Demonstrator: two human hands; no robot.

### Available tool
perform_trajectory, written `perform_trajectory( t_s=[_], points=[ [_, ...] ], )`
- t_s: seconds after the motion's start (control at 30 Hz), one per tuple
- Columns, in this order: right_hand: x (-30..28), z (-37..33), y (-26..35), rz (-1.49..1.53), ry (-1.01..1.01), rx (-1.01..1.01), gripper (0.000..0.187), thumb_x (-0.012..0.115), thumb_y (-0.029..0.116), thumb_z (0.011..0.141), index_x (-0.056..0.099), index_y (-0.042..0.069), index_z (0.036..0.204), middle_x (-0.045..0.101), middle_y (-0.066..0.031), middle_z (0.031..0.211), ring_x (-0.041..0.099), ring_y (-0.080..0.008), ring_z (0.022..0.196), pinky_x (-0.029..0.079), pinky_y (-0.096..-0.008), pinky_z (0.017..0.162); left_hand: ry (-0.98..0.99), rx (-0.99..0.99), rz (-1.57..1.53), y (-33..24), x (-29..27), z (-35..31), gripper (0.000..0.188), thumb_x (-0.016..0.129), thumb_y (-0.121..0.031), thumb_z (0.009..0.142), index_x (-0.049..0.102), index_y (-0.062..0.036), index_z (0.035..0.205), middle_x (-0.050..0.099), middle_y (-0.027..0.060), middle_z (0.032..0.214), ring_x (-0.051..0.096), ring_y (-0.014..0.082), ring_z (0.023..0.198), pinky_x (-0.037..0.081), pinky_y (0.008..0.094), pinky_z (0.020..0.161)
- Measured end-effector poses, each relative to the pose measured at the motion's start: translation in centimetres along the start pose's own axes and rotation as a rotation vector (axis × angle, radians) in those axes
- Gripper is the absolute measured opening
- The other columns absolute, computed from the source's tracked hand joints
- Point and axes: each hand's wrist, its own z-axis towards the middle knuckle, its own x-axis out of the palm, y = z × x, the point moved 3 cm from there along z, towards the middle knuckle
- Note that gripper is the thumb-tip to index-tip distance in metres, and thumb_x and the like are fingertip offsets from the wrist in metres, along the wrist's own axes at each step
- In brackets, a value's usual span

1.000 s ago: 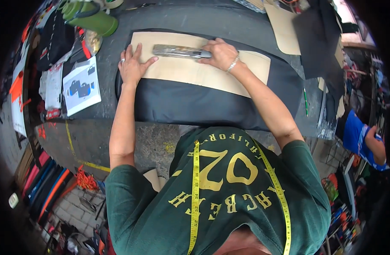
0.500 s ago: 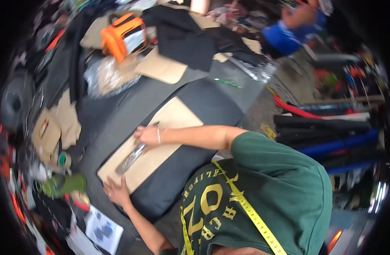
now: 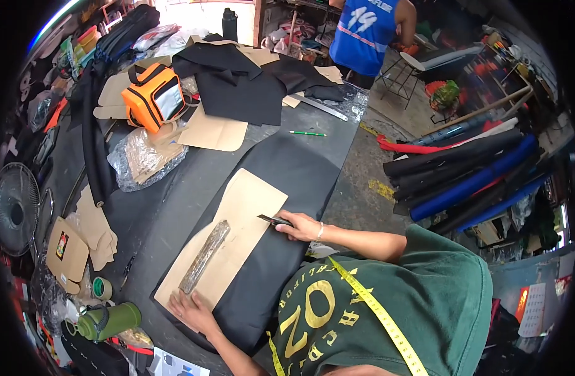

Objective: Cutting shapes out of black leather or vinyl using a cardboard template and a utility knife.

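Observation:
A brown paper pattern (image 3: 243,216) lies on a long piece of black fabric (image 3: 300,172) across the dark table. A long metal bar (image 3: 203,257) rests on the pattern as a weight. My left hand (image 3: 190,310) presses flat on the pattern's near end, fingers spread. At the pattern's right edge, my right hand (image 3: 302,227) grips a small dark blade-like tool (image 3: 273,220) with its tip on the paper's edge. A yellow tape measure (image 3: 369,301) hangs round my neck over a green shirt.
An orange bag (image 3: 154,95), crumpled plastic (image 3: 140,156), more paper patterns and a heap of black cloth (image 3: 237,81) fill the table's far end. A green pen (image 3: 307,133) lies near the edge. A green bottle (image 3: 105,321), a tape roll and a fan (image 3: 15,208) sit left. Fabric rolls (image 3: 463,169) lie right; another person (image 3: 369,31) stands beyond.
The view has swung round. My right hand has left the metal bar and come to the pattern's right edge with the small dark tool. My left hand stays pressed on the pattern.

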Motion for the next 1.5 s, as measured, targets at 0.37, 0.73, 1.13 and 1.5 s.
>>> perform_trajectory(
  t_s=[0.37,0.73,1.13,1.5],
  points=[
    [0.5,0.4,-2.5,-0.181,-0.056,-0.084,0.035,0.07,0.021,0.093,0.062,0.004,0.123,0.068,-0.0167,0.099,0.068,-0.0337,0.096,0.053,-0.0426,0.087,0.124,0.097,-0.388,-9.4,0.9,4.3,0.037,0.073,-0.014,0.091,0.068,0.002,0.124,0.058,0.0156,0.108,0.057,0.0347,0.107,0.047,0.0457,0.097],
    [7.4,8.2,0.5,-0.757,0.292,-0.365,0.041,0.063,0.003,0.072,0.071,0.008,0.111,0.073,-0.0147,0.106,0.07,-0.0334,0.102,0.053,-0.0417,0.097,0.171,-0.209,-0.976,-10.5,-1.6,16.1,0.091,0.07,-0.028,0.099,0.011,-0.0005,0.163,0.048,-0.0033,0.064,0.039,0.005,0.054,0.031,0.0213,0.048],
    [6.2,8.2,1.3,-0.8,0.245,-0.367,0.032,0.059,0.002,0.078,0.069,0.004,0.109,0.074,-0.0222,0.09,0.072,-0.0388,0.092,0.057,-0.0454,0.087,0.095,-0.454,-1.08,-1.8,-2.3,32.0,0.101,0.073,-0.015,0.093,0.0,0.004,0.16,0.057,0.0014,0.069,0.053,0.0109,0.053,0.044,0.0262,0.046],
    [6.5,8.0,-0.7,-0.746,0.193,-0.334,0.022,0.065,0.008,0.076,0.072,0.001,0.095,0.075,-0.0199,0.091,0.073,-0.0354,0.091,0.058,-0.0438,0.085,0.087,-0.751,-1.117,15.5,2.6,39.2,0.024,0.064,-0.03,0.101,0.066,-0.0102,0.114,0.048,-0.005,0.063,0.047,0.0082,0.052,0.039,0.0206,0.045]
  ],
)
